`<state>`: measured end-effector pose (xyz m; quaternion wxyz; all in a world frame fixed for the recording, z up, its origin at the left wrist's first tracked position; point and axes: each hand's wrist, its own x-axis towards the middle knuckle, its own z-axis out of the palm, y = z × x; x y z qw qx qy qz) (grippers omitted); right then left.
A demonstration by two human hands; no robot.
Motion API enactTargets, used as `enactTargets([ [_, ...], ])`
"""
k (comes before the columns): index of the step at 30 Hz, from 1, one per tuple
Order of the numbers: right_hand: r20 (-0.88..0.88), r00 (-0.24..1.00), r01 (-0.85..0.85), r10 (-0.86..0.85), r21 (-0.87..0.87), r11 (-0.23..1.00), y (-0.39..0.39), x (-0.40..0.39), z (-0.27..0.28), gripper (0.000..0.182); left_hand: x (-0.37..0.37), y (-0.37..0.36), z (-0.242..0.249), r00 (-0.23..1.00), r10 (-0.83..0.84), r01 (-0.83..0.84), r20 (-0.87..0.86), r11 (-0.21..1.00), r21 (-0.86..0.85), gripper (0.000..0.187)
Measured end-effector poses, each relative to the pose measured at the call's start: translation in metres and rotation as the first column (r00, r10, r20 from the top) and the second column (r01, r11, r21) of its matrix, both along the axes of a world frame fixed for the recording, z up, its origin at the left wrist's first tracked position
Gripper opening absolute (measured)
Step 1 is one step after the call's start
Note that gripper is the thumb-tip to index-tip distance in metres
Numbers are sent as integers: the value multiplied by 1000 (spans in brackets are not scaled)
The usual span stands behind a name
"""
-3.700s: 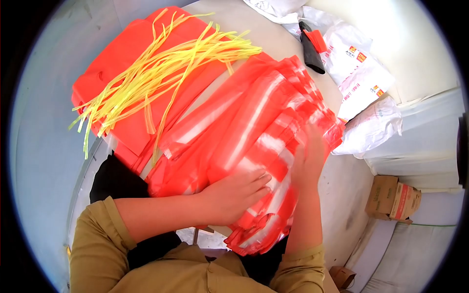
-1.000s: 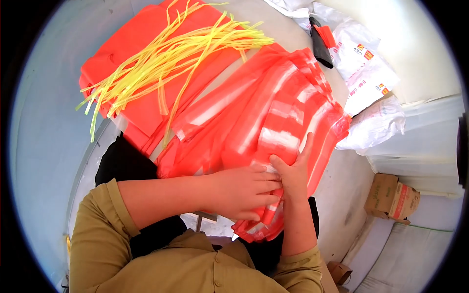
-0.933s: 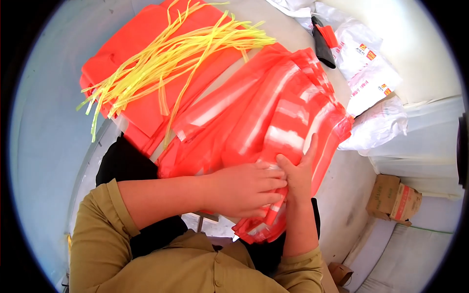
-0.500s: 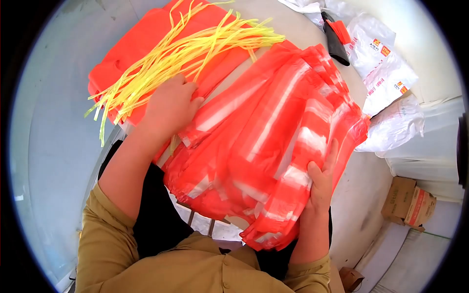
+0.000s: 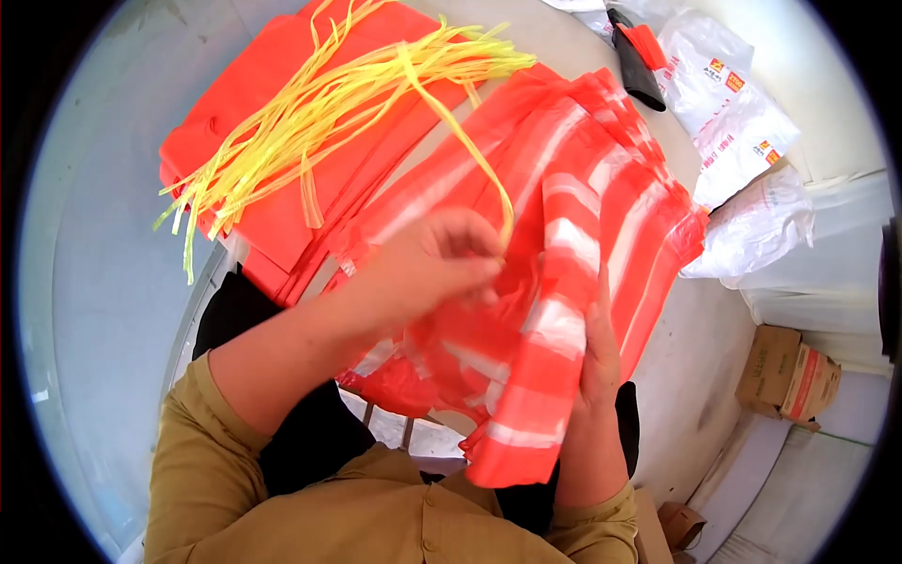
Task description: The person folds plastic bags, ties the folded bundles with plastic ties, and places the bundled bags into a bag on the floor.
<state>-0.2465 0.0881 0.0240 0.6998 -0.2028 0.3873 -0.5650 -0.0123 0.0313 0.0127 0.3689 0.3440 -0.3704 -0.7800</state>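
My left hand [image 5: 437, 263] is closed in a pinch on one end of a yellow plastic strip [image 5: 481, 162]. The strip trails up and back toward a loose bunch of similar yellow strips [image 5: 310, 127], lying across a red stack. In my right hand [image 5: 599, 362] is a folded bundle of red-and-white striped plastic bags [image 5: 548, 352], held upright along its right side with the thumb on its edge. Beneath and behind it, more striped plastic bags [image 5: 648, 221] lie fanned out. The left fingertips are slightly blurred and hover just left of the bundle.
A stack of plain red folded sheets [image 5: 235, 103] sits at the upper left of the table [image 5: 691, 348]. White printed plastic sacks [image 5: 742, 141] and a black-and-red item [image 5: 641, 70] lie at the upper right. A cardboard box [image 5: 787, 376] stands at the right.
My left hand has moved right from the yellow bunch, drawing one strip toward the bundle. My right hand has lifted the folded striped bundle more upright.
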Motion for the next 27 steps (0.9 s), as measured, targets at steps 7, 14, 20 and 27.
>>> enactTargets([
  [7,-245,961,-136,132,-3,991,5,10,8,102,-28,22,-3,996,21,5,-88,959,284,51],
  [14,-400,894,-224,201,-12,975,1,-7,7,100,-27,22,-5,977,-108,119,183,992,-51,65],
  [20,-347,925,-201,157,-95,975,4,-9,3,99,-25,19,5,994,-101,105,-33,978,180,84],
  [27,-551,775,-390,311,-29,920,0,-27,13,89,-24,19,-2,995,-78,86,-64,987,133,85],
])
